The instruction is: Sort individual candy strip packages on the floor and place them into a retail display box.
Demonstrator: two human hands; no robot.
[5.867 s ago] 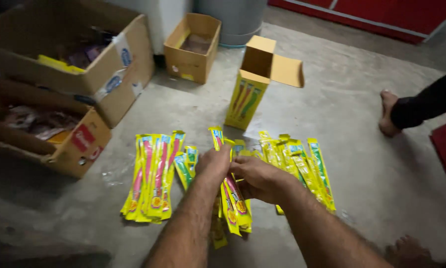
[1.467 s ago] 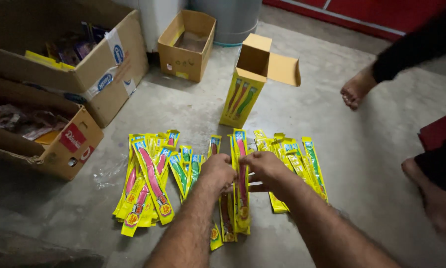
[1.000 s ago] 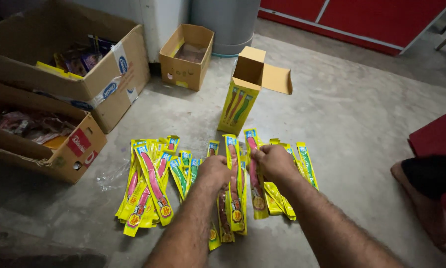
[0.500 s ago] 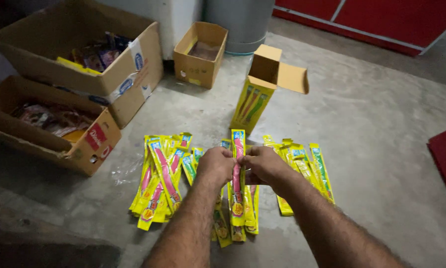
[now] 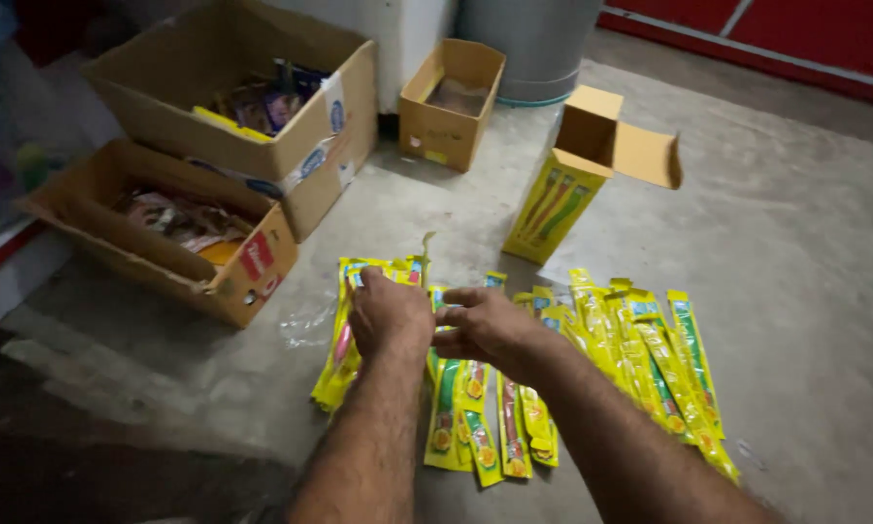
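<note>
- resting on the yellow packets [image 5: 475, 417], the left hand [image 5: 390, 315] lies palm down with its fingers curled over the left pile; the right hand [image 5: 490, 325] is just beside it, fingers bent on the middle packets, and i cannot tell if either hand really pinches one.
- the packets lie flat on the concrete floor [image 5: 795, 233], in loose groups from left to right, below the upright yellow carton [image 5: 558, 204] with its top flap open.
- open floor is on the right side and behind the carton; on the left the room is narrow, because the low cardboard box [image 5: 194, 238] and the big cardboard box [image 5: 262, 107] stand near the piles.
- a small cardboard box [image 5: 451, 102] stands further back, near a grey round container [image 5: 533, 39].
- the hands cover the upper ends of several packets, and both forearms cross the lower ones; the bottom left corner is too dark to read.
- the long axis of the packets runs away from the person, and the right group leans a little, upper ends to the left.
</note>
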